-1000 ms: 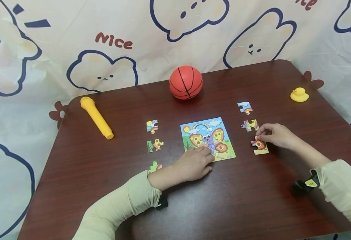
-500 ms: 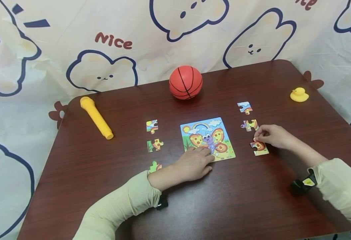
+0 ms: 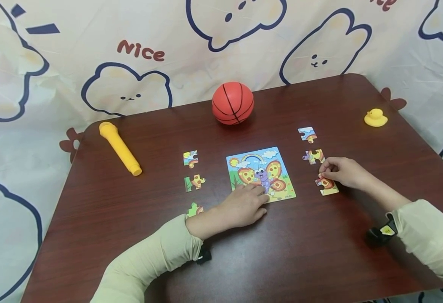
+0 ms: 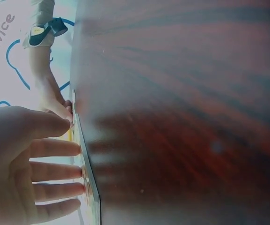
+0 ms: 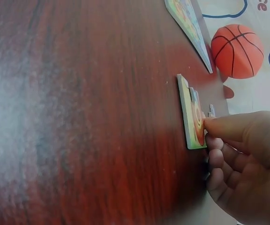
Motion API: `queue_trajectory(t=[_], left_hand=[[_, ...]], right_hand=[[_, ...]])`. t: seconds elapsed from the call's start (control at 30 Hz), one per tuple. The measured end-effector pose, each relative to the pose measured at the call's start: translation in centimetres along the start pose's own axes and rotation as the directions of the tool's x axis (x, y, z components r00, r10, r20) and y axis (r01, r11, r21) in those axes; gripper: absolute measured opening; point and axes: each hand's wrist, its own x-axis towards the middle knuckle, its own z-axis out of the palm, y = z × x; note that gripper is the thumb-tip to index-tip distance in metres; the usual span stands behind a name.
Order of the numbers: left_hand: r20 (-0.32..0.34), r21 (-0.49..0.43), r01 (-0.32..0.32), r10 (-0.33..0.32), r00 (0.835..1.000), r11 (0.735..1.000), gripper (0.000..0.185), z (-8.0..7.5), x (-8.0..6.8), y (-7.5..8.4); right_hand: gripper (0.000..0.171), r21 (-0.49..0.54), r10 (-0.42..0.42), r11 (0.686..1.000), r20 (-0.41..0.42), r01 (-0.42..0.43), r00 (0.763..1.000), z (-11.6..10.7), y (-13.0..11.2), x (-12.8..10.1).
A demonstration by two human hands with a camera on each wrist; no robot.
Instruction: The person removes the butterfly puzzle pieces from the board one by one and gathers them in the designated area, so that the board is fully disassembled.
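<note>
The right hand point(image 3: 344, 172) has its fingertips point(image 5: 209, 125) curled onto a loose puzzle piece point(image 3: 327, 186) at 3 o'clock of the butterfly puzzle board point(image 3: 261, 173). The left hand point(image 3: 244, 206) presses flat, straight fingers on the board's 6 o'clock edge. Best to pinch the piece firmly by its edge, keeping the board pinned.

A dark reddish wood-grain tabletop point(image 3: 282, 261) with rounded corners stands against a cream cloth backdrop point(image 3: 92, 50) printed with navy-outlined cartoon bears and the red word "Nice" behind it.

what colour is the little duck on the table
The duck is yellow, seen best in the head view.
</note>
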Motion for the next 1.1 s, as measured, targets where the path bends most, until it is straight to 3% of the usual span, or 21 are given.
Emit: queue_trajectory(t=[0.23, 0.4, 0.47, 0.57, 0.7, 0.77, 0.9, 1.1], left_hand=[[-0.064, -0.025, -0.060, 0.059, 0.996, 0.998, 0.020, -0.1, 0.2, -0.6], [-0.026, -0.052, -0.065, 0.064, 0.998, 0.997, 0.021, -0.6, 0.7, -1.0], [-0.011, -0.086, -0.040, 0.039, 0.999, 0.995, 0.022, -0.9, 0.8, -1.1], [-0.038, -0.147, -0.011, 0.006, 0.999, 0.989, 0.020, -1.2, 0.8, -1.8], [-0.083, -0.239, 0.028, -0.049, 0.995, 0.970, 0.018, -1.6, 0.9, -3.3], [-0.066, -0.285, 0.080, -0.103, 0.993, 0.955, 0.020, -1.8, 1.1, -4.2], [0.007, -0.379, 0.239, -0.255, 0.967, 0.894, 0.030, -2.0, 1.7, -6.0], [0.083, -0.426, 0.438, -0.449, 0.890, 0.791, 0.037, -1.5, 2.7, -8.0]], right_hand=[[0.014, 0.071, -0.007, 0.997, 0.007, 0.006, 1.000, -0.3, 0.5, 0.3], [0.024, 0.168, -0.008, 0.986, -0.020, 0.012, 1.000, -0.8, 0.7, 0.5], [0.027, 0.175, -0.009, 0.985, -0.013, 0.011, 1.000, -1.0, 0.2, 0.7], [0.027, 0.162, -0.016, 0.987, 0.007, 0.014, 1.000, -1.0, -1.2, 1.1], [0.023, 0.152, -0.082, 0.985, 0.011, 0.079, 0.997, -0.4, -3.5, 1.7], [0.020, 0.139, -0.118, 0.984, 0.011, 0.115, 0.993, 0.1, -4.7, 2.0], [0.016, 0.064, -0.215, 0.975, 0.009, 0.214, 0.977, 1.4, -6.9, 2.5], [0.019, -0.119, -0.385, 0.916, 0.018, 0.384, 0.923, 3.5, -9.1, 3.1]])
